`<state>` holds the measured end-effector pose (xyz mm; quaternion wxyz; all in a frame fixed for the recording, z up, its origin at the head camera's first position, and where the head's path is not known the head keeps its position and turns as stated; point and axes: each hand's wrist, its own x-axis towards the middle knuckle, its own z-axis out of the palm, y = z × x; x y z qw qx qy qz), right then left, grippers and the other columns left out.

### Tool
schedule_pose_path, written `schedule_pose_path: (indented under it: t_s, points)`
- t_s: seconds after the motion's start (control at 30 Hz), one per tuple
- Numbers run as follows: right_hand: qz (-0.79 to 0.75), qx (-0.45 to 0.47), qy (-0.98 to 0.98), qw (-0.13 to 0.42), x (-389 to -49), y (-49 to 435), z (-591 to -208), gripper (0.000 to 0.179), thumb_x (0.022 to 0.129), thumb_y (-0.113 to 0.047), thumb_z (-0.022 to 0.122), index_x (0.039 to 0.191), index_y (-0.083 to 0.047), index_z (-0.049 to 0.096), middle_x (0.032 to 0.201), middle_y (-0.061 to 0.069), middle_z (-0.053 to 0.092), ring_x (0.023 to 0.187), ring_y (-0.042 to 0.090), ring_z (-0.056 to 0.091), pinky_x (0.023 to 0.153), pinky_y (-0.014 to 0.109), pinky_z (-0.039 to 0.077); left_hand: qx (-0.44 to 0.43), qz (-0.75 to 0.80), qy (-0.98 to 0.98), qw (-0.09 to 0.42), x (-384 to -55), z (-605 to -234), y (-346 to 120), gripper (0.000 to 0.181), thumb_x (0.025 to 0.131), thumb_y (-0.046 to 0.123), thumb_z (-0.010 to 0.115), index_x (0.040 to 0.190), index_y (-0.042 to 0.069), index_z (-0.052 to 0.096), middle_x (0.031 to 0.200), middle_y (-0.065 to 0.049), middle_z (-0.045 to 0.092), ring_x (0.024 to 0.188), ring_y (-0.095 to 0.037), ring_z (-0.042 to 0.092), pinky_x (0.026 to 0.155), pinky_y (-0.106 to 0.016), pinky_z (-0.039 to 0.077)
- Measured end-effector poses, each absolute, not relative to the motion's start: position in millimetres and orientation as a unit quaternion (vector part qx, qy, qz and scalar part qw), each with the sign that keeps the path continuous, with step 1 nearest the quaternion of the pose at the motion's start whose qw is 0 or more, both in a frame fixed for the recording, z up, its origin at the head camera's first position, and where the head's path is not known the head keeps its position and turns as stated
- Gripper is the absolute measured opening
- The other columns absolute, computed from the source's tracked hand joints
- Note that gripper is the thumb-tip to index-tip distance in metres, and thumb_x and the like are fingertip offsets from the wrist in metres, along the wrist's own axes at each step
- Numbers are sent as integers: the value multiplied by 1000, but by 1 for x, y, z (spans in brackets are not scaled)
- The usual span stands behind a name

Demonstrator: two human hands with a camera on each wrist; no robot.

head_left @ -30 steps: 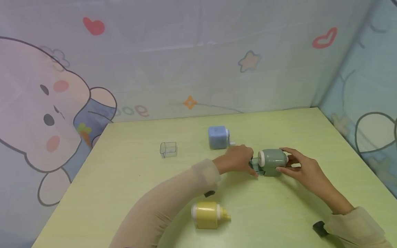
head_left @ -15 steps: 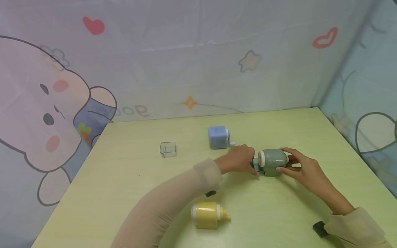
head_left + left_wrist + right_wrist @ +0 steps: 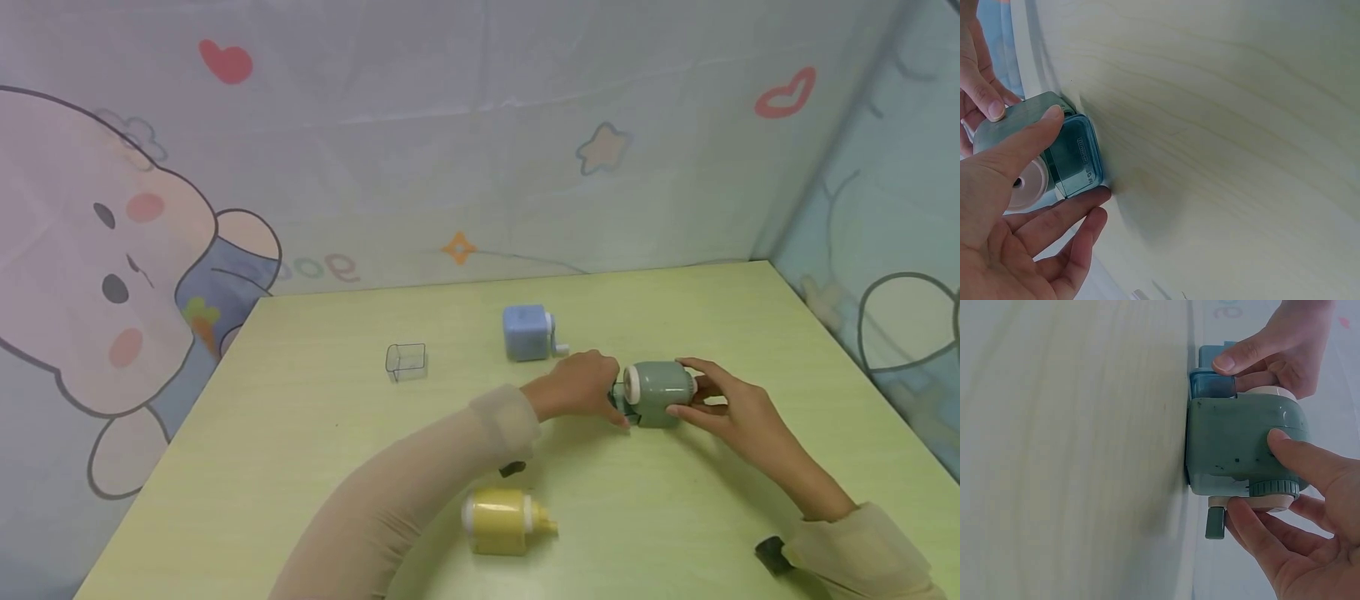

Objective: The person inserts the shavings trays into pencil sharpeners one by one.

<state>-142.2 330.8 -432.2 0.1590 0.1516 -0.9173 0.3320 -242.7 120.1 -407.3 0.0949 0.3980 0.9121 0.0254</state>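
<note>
A green crank pencil sharpener [image 3: 660, 392] stands on the table, its white-ringed pencil hole facing left. Its clear bluish shavings drawer [image 3: 1079, 156] juts partly out of the lower body on that side. My left hand [image 3: 581, 385] pinches this drawer, thumb on one side and fingers on the other in the left wrist view. At the sharpener's other end, my right hand [image 3: 738, 410] holds the body, thumb on its side and fingers by the crank [image 3: 1216, 519]. The drawer's inner part is hidden inside the body.
A blue crank sharpener [image 3: 527, 332] stands behind my left hand. Farther left lies a clear open drawer [image 3: 407, 362]. A yellow sharpener [image 3: 500, 522] sits near the front, beside my left forearm. Printed cloth [image 3: 375, 167] hangs behind the table [image 3: 315, 467].
My left hand has shifted slightly right, and less of the drawer shows outside the green sharpener. My right hand and the other sharpeners stay in place.
</note>
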Motion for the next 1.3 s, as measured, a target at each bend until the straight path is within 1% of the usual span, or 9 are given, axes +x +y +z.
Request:
schedule_pose_path:
  t_s: [0.07, 0.2, 0.4, 0.63, 0.87, 1.1, 1.3]
  points:
    - [328, 153, -918, 162, -142, 330, -432, 64, 84, -13, 81, 139, -2, 51, 100, 12, 71, 89, 35, 70, 68, 33, 55, 401, 25, 911, 92, -242, -407, 121, 53, 75, 55, 83, 98, 12, 62, 80, 7, 57, 69, -6, 50, 58, -20, 44]
    - [326, 157, -917, 168, -142, 331, -434, 63, 84, -13, 81, 139, -2, 51, 98, 10, 71, 90, 35, 70, 68, 33, 55, 406, 23, 909, 91, -243, -407, 122, 54, 75, 55, 83, 100, 11, 63, 82, 6, 57, 72, -7, 51, 60, -20, 44]
    - [326, 160, -916, 169, -142, 332, -434, 63, 84, -13, 81, 139, -1, 51, 97, 9, 71, 89, 35, 70, 68, 30, 55, 412, 30, 905, 99, -243, -406, 122, 54, 76, 54, 83, 99, 10, 63, 82, 6, 58, 71, -7, 49, 60, -20, 43]
    - [326, 164, -916, 168, -142, 331, -434, 63, 84, -12, 81, 138, 0, 51, 98, 10, 71, 88, 35, 70, 67, 29, 55, 416, 47, 903, 96, -242, -407, 124, 54, 76, 51, 84, 104, 10, 66, 87, 5, 62, 73, -6, 53, 62, -18, 45]
    - [326, 162, -917, 162, -143, 330, -434, 63, 85, -13, 80, 139, -1, 51, 99, 11, 71, 90, 35, 70, 67, 29, 55, 414, 74, 902, 102, -243, -410, 127, 47, 75, 48, 86, 98, 11, 69, 86, 6, 65, 70, -4, 55, 61, -16, 46]
    - [324, 162, -917, 166, -142, 330, -433, 63, 85, -13, 80, 139, -1, 51, 98, 11, 71, 89, 36, 70, 68, 30, 55, 418, 88, 898, 104, -245, -410, 129, 48, 74, 47, 87, 98, 10, 68, 84, 5, 66, 67, -3, 56, 60, -16, 46]
    - [322, 160, -918, 166, -142, 331, -433, 63, 85, -13, 81, 138, -1, 51, 99, 11, 71, 90, 36, 70, 68, 30, 55, 417, 100, 897, 108, -248, -413, 130, 46, 74, 47, 87, 94, 10, 68, 78, 6, 64, 64, -4, 56, 59, -16, 46]
